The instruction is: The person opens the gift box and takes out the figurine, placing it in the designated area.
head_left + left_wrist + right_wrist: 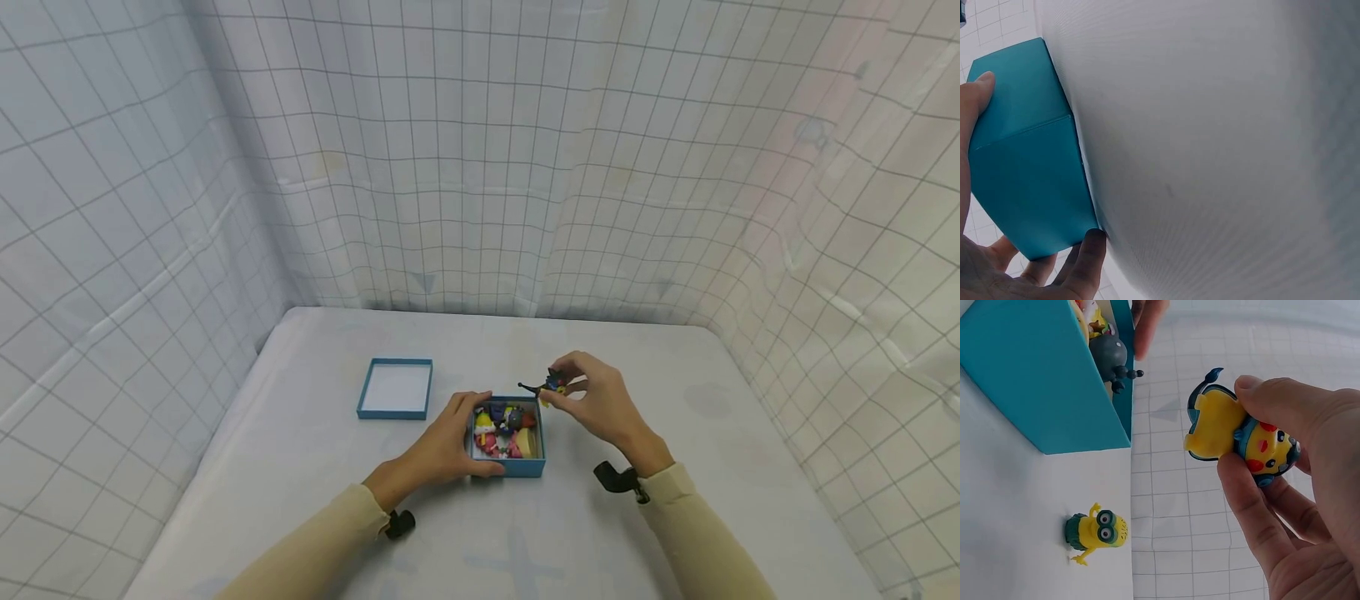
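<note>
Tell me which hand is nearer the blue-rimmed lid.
Left. The left hand, to the right of the lid, grips the box; the right hand holds a small figure past the box, farther right.

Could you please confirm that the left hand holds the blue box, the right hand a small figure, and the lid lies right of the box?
Not quite: the head view shows the lid lying left of the blue box. The left hand does hold the box, the right hand a small figure.
</note>
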Action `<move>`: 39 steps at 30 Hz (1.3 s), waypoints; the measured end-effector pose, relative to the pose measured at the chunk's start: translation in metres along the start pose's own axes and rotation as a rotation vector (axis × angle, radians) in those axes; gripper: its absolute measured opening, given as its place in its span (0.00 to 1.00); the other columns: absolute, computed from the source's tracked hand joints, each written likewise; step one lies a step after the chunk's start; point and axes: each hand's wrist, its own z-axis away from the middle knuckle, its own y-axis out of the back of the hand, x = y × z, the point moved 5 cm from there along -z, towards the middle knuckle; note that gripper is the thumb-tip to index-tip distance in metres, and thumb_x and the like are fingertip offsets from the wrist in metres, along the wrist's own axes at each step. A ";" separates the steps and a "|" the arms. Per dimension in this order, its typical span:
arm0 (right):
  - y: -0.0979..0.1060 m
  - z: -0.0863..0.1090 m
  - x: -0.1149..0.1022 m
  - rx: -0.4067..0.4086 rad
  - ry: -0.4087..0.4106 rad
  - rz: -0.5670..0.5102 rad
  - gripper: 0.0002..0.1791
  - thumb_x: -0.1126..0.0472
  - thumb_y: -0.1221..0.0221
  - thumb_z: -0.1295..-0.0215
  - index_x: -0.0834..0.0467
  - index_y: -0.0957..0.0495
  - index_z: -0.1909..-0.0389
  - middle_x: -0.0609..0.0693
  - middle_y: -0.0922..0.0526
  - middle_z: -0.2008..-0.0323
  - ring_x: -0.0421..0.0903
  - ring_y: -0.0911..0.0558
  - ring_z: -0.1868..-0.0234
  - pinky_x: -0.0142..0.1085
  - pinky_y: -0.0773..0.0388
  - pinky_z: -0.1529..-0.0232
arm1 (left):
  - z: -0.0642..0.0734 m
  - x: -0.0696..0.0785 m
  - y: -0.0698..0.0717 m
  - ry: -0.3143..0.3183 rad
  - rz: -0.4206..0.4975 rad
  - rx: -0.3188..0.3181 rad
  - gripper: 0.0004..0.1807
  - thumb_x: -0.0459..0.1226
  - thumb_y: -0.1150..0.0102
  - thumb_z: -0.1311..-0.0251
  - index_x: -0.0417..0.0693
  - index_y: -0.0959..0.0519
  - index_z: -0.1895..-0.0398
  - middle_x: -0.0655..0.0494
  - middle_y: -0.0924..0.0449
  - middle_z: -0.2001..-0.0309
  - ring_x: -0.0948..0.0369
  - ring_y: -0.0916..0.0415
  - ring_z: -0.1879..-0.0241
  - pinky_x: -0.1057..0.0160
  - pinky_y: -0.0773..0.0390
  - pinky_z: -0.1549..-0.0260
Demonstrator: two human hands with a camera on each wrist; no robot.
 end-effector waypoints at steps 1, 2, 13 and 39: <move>0.001 0.000 0.001 0.004 -0.001 0.000 0.24 0.61 0.15 0.33 0.60 0.14 0.41 0.54 0.07 0.50 0.49 0.05 0.52 0.38 0.04 0.49 | 0.000 0.000 0.000 0.002 0.002 -0.002 0.69 0.59 0.08 0.42 0.54 0.42 0.05 0.44 0.35 0.15 0.46 0.26 0.21 0.33 0.22 0.18; 0.001 0.000 0.003 0.008 -0.002 0.001 0.24 0.62 0.15 0.33 0.60 0.14 0.41 0.54 0.07 0.50 0.49 0.05 0.52 0.38 0.04 0.49 | 0.000 0.000 0.000 0.001 0.005 -0.001 0.69 0.59 0.08 0.42 0.53 0.42 0.05 0.44 0.35 0.14 0.45 0.26 0.21 0.33 0.22 0.18; 0.009 0.000 0.010 0.035 -0.017 0.031 0.24 0.64 0.15 0.34 0.61 0.14 0.41 0.56 0.07 0.47 0.51 0.05 0.52 0.41 0.04 0.49 | 0.000 0.001 0.001 0.000 0.016 0.004 0.69 0.58 0.08 0.43 0.52 0.41 0.05 0.43 0.36 0.15 0.45 0.26 0.22 0.32 0.22 0.19; 0.031 0.003 0.030 0.105 -0.038 0.077 0.23 0.67 0.17 0.33 0.65 0.15 0.41 0.59 0.09 0.49 0.55 0.06 0.52 0.45 0.03 0.50 | 0.001 0.001 0.000 0.011 0.010 0.002 0.68 0.58 0.08 0.42 0.54 0.41 0.05 0.44 0.36 0.14 0.44 0.26 0.20 0.32 0.23 0.18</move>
